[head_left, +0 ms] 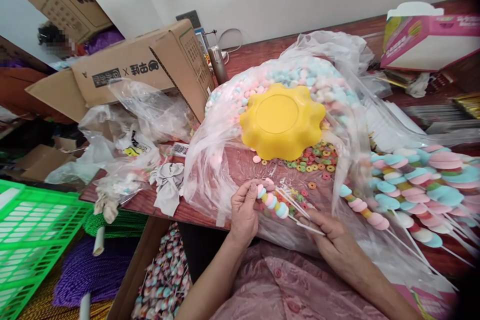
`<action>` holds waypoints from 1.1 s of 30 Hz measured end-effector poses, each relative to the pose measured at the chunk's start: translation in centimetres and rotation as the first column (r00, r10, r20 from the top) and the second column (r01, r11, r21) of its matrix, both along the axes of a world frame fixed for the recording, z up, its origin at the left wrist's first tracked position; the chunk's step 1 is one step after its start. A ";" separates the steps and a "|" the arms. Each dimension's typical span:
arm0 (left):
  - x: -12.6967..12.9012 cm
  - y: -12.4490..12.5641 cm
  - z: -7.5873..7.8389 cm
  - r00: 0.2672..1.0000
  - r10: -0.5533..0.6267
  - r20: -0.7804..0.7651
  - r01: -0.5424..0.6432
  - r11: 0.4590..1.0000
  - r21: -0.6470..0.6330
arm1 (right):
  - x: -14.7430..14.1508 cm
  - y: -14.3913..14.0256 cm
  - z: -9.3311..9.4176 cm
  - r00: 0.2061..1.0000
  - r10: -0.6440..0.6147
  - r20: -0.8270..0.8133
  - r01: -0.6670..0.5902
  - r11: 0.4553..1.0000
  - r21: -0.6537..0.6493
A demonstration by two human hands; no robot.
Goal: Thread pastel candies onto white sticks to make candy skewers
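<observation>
My left hand (244,210) pinches the top end of a candy skewer (276,204), strung with pink, white, blue and yellowish pieces. In my right hand (332,235) are several thin white sticks (292,200); one of them runs into the lower end of the skewer. Just beyond my hands, ring-shaped gummies (315,160) in red, green and orange lie on clear plastic. Over them and the heap of pastel marshmallow candies (300,74) rests a yellow scalloped bowl (283,115), seemingly upside down.
Finished-looking candy skewers (423,185) are piled on the right. A cardboard box (150,70) and crumpled plastic bags (127,135) stand at left. Below are a green crate (33,230), purple twisted cords (93,270) and a carton of small candies (165,275). Another person is at far left.
</observation>
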State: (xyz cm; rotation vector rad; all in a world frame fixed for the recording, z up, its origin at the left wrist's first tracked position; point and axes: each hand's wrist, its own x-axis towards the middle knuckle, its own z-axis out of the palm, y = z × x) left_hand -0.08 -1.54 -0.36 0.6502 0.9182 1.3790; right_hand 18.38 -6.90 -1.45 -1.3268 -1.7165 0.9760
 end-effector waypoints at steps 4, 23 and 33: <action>0.5 -0.3 0.4 0.992 -0.031 0.120 0.036 0.999 -0.039 | -1.1 -0.7 0.0 0.995 0.072 -0.076 -0.079 0.992 -0.100; 3.5 0.7 1.7 0.995 -0.084 0.061 0.084 0.996 0.006 | 4.6 -1.4 2.6 0.867 -0.449 0.217 0.246 0.763 0.598; 0.5 0.6 0.5 0.993 -0.079 -0.090 0.071 0.993 -0.093 | 18.6 -1.8 4.3 0.213 -0.717 0.664 0.120 0.694 0.710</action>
